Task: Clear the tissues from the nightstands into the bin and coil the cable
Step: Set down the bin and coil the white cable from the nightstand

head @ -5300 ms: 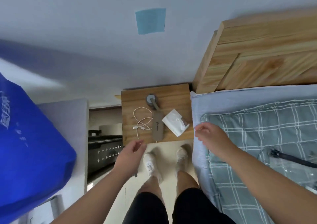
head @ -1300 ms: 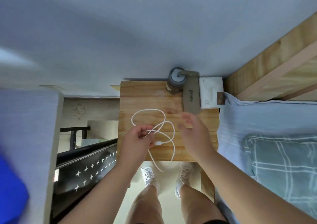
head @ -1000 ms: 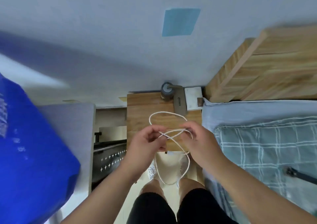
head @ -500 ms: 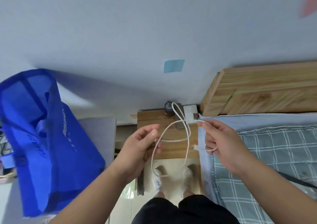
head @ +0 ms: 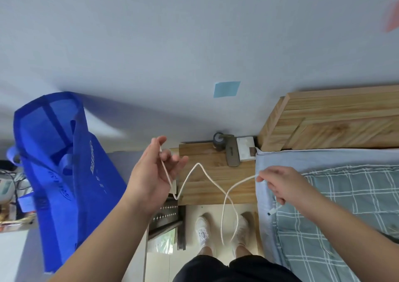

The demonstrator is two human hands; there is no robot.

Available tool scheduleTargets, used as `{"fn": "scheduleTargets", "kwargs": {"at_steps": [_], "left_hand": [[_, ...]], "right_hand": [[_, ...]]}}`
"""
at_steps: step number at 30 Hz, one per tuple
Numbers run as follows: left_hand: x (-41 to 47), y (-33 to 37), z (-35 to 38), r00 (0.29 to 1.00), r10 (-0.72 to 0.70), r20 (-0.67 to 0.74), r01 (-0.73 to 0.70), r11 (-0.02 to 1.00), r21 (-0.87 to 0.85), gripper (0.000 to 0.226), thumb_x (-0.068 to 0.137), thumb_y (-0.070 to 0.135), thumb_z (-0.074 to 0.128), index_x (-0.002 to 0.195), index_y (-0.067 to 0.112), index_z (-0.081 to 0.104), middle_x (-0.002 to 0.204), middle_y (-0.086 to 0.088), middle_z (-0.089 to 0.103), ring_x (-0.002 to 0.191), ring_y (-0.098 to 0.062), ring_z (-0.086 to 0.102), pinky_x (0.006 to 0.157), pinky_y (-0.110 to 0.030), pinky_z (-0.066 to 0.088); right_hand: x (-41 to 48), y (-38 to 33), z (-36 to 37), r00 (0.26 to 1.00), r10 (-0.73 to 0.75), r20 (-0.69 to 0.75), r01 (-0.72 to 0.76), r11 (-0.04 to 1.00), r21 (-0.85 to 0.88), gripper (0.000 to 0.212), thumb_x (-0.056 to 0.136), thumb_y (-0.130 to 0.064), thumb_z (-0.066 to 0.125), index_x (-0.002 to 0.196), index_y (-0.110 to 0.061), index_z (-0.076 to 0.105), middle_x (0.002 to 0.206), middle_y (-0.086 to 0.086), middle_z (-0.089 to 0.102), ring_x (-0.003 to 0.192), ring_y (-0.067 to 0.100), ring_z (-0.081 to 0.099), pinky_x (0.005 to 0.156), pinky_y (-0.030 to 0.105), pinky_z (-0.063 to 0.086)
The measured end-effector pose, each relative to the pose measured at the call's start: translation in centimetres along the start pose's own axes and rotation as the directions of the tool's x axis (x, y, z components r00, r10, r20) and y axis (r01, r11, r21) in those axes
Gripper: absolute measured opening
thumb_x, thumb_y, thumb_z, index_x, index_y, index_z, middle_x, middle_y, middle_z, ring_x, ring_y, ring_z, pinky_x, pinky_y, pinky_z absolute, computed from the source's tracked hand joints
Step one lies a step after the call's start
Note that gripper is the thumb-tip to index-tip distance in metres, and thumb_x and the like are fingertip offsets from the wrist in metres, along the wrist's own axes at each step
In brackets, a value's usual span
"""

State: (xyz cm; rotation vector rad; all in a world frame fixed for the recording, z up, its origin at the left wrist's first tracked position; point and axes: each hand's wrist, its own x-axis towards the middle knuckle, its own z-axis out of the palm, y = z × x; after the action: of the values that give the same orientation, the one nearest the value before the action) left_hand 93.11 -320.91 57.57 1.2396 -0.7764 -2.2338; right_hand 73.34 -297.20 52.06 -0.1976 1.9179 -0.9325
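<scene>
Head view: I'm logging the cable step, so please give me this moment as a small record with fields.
Cable: thin white charging cable, uncoiled, strung between both hands, one loop hanging toward the floor
Left hand: left hand raised, cable running across its palm, pinched near the fingertips
Right hand: right hand pinches the cable near one end; connector dangles below
Nightstand: light wooden nightstand beneath the cable; white tissue pack at its back right corner
Bag: big blue fabric bag, open, on the left
</scene>
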Motion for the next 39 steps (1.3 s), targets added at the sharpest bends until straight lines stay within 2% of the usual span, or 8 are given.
{"fn": "scheduleTargets", "kwargs": {"at_steps": [8,17,23,26,28,31,34,39], "left_hand": [[-2.4,-0.3,5.4,0.938,-0.21,0.274,0.247,0.963,-0.105,0.036,0.087,0.025,0.074,0.123,0.024,0.073,0.057,0.009,0.024,0.045,-0.007,0.015,0.035,-0.02,0.015],[-3.5,0.3,7.2,0.697,-0.342,0.63,0.459,0.888,-0.025,0.035,0.107,0.049,0.046,0.098,0.023,0.067,0.056,0.008,0.031,0.044,-0.007,0.02,0.04,-0.017,0.022],[-3.1,1.9,6.0,0.669,-0.386,0.636,0.404,0.906,0.126,0.029,0.101,0.044,0.056,0.089,0.022,0.071,0.059,0.008,0.023,0.045,-0.008,0.014,0.039,-0.018,0.013],[-3.0,2.9,5.4,0.608,-0.479,0.633,0.249,0.873,0.42,0.023,0.102,0.036,0.061,0.084,0.024,0.07,0.055,0.013,0.031,0.044,-0.007,0.015,0.039,-0.02,0.012],[-3.1,3.7,5.1,0.558,-0.594,0.58,-0.004,0.696,0.718,0.024,0.102,0.037,0.06,0.084,0.025,0.07,0.053,0.012,0.039,0.045,-0.009,0.024,0.041,-0.02,0.018],[-2.7,3.2,5.2,0.722,-0.61,0.326,-0.483,-0.108,0.869,0.03,0.102,0.051,0.056,0.096,0.028,0.074,0.064,0.008,0.068,0.055,-0.006,0.058,0.058,-0.023,0.041],[-1.8,1.7,4.9,0.899,-0.316,0.303,-0.431,-0.522,0.736,0.052,0.102,0.064,0.049,0.148,0.041,0.053,0.126,0.007,0.075,0.115,-0.012,0.068,0.084,-0.031,0.045],[-0.2,0.2,3.9,0.91,-0.101,0.402,-0.38,0.186,0.906,0.132,0.063,0.108,0.04,0.169,0.031,0.024,0.147,0.004,0.061,0.125,0.0,0.057,0.094,-0.019,0.044]], "right_hand": [[-4.1,-3.7,6.5,0.821,-0.405,0.402,0.461,0.886,-0.048,0.077,0.077,-0.06,0.083,0.143,-0.059,0.044,0.09,-0.053,0.052,0.056,-0.004,0.047,0.056,0.011,0.039],[-4.5,-4.7,9.8,0.747,-0.631,0.21,0.663,0.728,-0.173,0.026,0.093,-0.049,0.063,0.095,-0.072,0.052,0.069,-0.029,0.056,0.055,0.0,0.047,0.054,0.019,0.034],[-4.8,-5.5,8.6,0.748,-0.633,0.2,0.603,0.52,-0.605,0.064,0.1,-0.06,0.02,0.162,-0.049,0.007,0.175,0.005,0.01,0.126,0.028,0.058,0.092,0.04,0.053],[-4.7,-6.8,7.7,0.598,-0.793,0.116,0.639,0.384,-0.666,0.045,0.101,-0.038,0.042,0.137,-0.02,0.063,0.14,0.013,0.064,0.087,0.032,0.068,0.073,0.043,0.057],[-4.0,-7.3,7.1,0.518,-0.851,0.087,0.609,0.295,-0.736,0.015,0.089,-0.021,0.065,0.091,-0.009,0.073,0.088,0.008,0.072,0.062,0.031,0.063,0.058,0.038,0.052],[-2.9,-7.8,5.6,0.617,-0.785,0.057,0.504,0.338,-0.795,0.027,0.089,-0.024,0.076,0.07,-0.021,0.057,0.057,-0.003,0.057,0.049,0.027,0.054,0.051,0.028,0.032],[-2.1,-7.6,4.7,0.711,-0.698,0.082,0.512,0.435,-0.741,0.029,0.099,-0.042,0.059,0.078,-0.026,0.046,0.05,-0.003,0.042,0.048,0.015,0.043,0.047,0.032,0.026],[-3.0,-6.9,5.6,0.78,-0.593,0.2,0.61,0.646,-0.46,0.051,0.099,-0.048,0.047,0.148,-0.058,0.034,0.053,0.004,0.051,0.051,0.011,0.051,0.051,0.02,0.039]]}}
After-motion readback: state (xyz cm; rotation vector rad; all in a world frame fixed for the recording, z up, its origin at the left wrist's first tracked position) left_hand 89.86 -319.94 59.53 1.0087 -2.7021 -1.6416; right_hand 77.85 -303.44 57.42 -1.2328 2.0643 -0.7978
